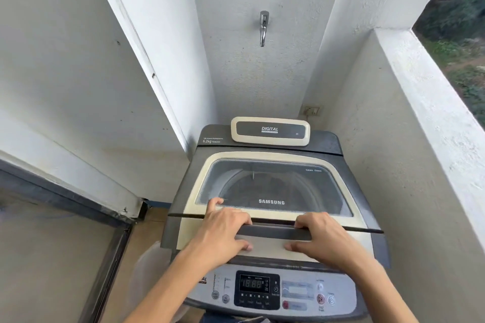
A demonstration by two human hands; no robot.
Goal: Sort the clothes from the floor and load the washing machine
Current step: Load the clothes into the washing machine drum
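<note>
Hands, left hand and right hand, curl on the front handle of the grey-and-cream glass-windowed lid of the top-loading washing machine directly ahead; lifting evenly should stop it twisting.

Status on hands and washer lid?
Left hand and right hand both grip the lid's front handle. Lid down. No clothes in view.
</note>
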